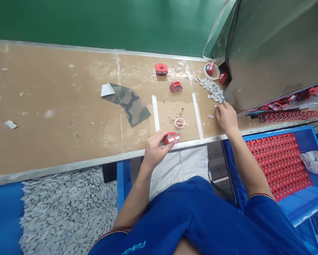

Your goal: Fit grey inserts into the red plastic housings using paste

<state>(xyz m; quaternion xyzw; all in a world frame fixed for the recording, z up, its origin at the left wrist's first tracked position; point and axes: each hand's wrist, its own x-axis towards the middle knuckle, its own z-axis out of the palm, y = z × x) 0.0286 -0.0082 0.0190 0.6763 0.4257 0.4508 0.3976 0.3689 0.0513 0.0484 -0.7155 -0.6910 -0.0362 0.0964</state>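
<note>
My left hand (156, 146) is closed around a small red plastic part (172, 137) at the near edge of the brown workbench (55, 117). My right hand (226, 116) rests knuckles up beside a pile of small grey pieces (213, 89), its fingers curled over the loose ones nearest me; what they pinch is hidden. A small round dish (179, 123) holding a thin stick sits between my hands on a taped cardboard patch. Two more red parts (161, 69) (176, 86) lie farther back.
A camouflage cloth (129, 102) lies left of the patch. A roll of tape (212, 71) sits by a grey metal housing (267, 53). A blue crate (283, 166) of red parts stands at right; a bin of grey pieces (68, 209) at lower left.
</note>
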